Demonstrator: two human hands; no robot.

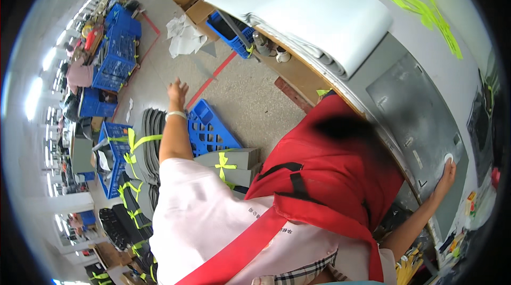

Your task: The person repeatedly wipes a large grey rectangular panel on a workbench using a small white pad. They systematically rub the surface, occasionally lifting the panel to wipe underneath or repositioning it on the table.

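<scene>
My left hand [178, 92] is stretched out over the floor at the left, its fingers apart and nothing in it. Below it stand a blue plastic crate [207, 130] and a curved stack of grey sheets [146, 141] tied with yellow-green strips. At the right, my right hand [446, 178] is closed on a small white round piece [448, 157] at the edge of a dark grey flat panel [412, 109]. The panel has small slots and marks and lies on grey sheet material on the table. What the white piece is, I cannot make out.
Folded white sheets [319, 16] hang over the table edge. Beneath are a shelf with bottles [262, 44] and a blue basket [230, 32]. Yellow-green strips [426, 11] lie on the far tabletop. More tied grey stacks [229, 163] and blue crates [114, 53] stand left. A dark blur covers part of my apron.
</scene>
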